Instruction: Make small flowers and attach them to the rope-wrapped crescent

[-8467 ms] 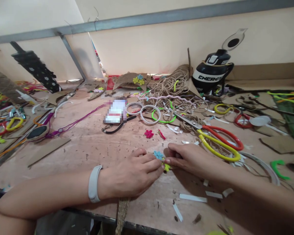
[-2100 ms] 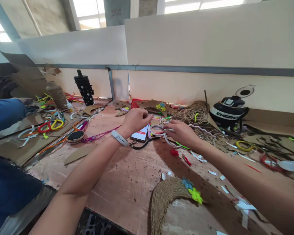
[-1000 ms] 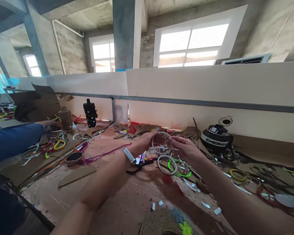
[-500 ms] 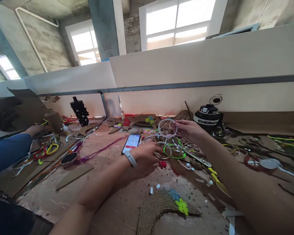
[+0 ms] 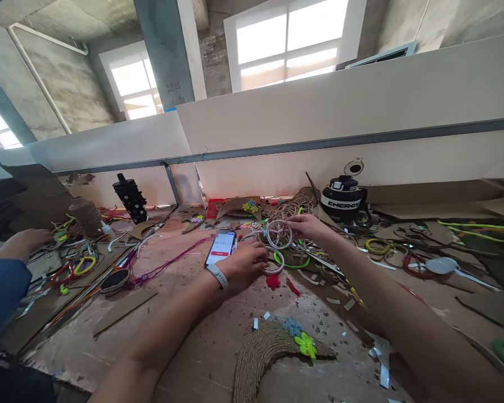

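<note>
My right hand (image 5: pixel 308 226) pinching a white ring (image 5: pixel 279 234) above the bench, my left hand (image 5: pixel 244 265) fingering another ring (image 5: pixel 275 262), phone (image 5: pixel 220 248) beside it.

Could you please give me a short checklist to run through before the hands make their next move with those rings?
1. Right hand grips the upper white ring at its edge: ok.
2. Left hand rests on the lower white ring lying on the table: ok, though whether the fingers close on it: cannot tell.
3. The two rings are apart, not tangled: cannot tell, as jute cord and a green loop crowd them.
4. Phone lies clear of both hands: ok.
5. Scissors stay away from the fingers: not ok, they lie under the right forearm.
6. Woven piece with its flowers sits undisturbed at the near edge: ok.
</note>
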The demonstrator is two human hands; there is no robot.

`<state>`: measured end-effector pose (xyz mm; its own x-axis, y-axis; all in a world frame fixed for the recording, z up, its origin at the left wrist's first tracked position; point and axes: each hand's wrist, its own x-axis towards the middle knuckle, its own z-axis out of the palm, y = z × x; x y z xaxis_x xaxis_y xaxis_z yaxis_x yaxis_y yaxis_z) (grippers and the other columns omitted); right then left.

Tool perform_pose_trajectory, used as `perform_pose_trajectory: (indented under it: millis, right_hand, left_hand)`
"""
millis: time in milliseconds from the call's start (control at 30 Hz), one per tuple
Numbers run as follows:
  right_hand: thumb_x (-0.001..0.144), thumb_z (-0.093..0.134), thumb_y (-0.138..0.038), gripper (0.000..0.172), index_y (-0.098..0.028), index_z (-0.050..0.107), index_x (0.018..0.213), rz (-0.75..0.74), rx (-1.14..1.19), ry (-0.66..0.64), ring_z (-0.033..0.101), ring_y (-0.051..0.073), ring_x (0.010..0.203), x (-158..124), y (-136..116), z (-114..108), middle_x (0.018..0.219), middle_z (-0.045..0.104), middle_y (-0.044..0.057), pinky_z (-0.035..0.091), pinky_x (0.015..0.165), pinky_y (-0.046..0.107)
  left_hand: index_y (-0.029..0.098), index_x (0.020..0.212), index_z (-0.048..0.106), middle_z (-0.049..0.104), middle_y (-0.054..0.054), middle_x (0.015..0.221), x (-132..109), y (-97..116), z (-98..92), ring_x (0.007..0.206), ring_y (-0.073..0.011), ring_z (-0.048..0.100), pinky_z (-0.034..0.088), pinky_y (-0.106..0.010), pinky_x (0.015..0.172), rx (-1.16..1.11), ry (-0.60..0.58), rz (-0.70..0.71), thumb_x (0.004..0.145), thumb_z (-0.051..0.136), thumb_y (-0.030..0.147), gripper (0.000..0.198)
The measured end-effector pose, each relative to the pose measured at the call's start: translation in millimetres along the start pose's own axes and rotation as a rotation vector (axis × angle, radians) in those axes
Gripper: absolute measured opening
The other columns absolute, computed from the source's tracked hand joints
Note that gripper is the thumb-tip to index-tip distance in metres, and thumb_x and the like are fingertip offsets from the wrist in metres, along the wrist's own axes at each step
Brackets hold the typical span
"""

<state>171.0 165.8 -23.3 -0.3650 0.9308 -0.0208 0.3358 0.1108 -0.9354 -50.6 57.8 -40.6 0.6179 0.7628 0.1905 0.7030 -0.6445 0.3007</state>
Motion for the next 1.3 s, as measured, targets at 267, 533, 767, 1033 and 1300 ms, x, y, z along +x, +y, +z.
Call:
perform_pose_trajectory:
  millis: [267,533,767,1033,1300]
  right_hand:
    - [0.086,0.063,-0.038,0.025,-0.014,0.068,0.094,-0.180,-0.232,0.096,0.064,0.019,0.081,-5.7,-9.8,-4.2,0.092,0.070,0.004,0.052,0.071,0.033]
    - [0.077,0.062,-0.051,0.034,-0.017,0.068,0.078,-0.370,-0.315,0.027,0.063,0.019,0.067,-51.2,-43.1,7.7,0.073,0.071,0.004,0.049,0.060,0.030]
    - [0.081,0.062,-0.050,0.045,-0.022,0.050,0.115,-0.511,-0.287,0.162,0.068,0.023,0.083,-117.7,-18.7,29.1,0.100,0.069,0.010,0.056,0.074,0.039]
    - [0.081,0.066,-0.047,0.031,-0.023,0.051,0.095,-0.577,-0.145,0.332,0.066,0.020,0.073,-140.9,-11.6,36.6,0.081,0.066,0.004,0.056,0.070,0.036]
    - [0.082,0.063,-0.051,0.031,-0.022,0.052,0.083,-0.559,-0.158,0.315,0.062,0.018,0.068,-145.7,-14.8,33.3,0.075,0.063,0.003,0.054,0.064,0.033]
  left_hand:
    - [0.019,0.097,0.067,0.062,-0.009,0.107,-5.5,1.8,2.7,0.107,-0.0244,0.052,0.039,-0.034,0.095,-0.101,0.009,0.038,0.081,0.065,0.038,0.024]
    - [0.015,0.092,0.060,0.064,-0.005,0.090,-2.6,5.6,-15.1,0.082,-0.0150,0.059,0.047,-0.024,0.074,-0.331,0.129,0.006,0.089,0.056,0.032,0.017]
    - [0.016,0.089,0.061,0.064,-0.004,0.085,-3.3,22.5,-20.3,0.079,-0.0141,0.057,0.045,-0.023,0.073,-0.437,0.239,0.145,0.089,0.057,0.032,0.017]
    - [0.017,0.093,0.063,0.067,-0.006,0.085,-6.2,47.8,-14.2,0.086,-0.0169,0.058,0.042,-0.028,0.081,-0.064,0.365,0.312,0.095,0.049,0.032,0.021]
    - [0.015,0.098,0.061,0.065,-0.006,0.083,-9.0,61.7,-10.6,0.078,-0.0153,0.057,0.043,-0.027,0.075,-0.159,0.321,0.252,0.092,0.051,0.038,0.026]
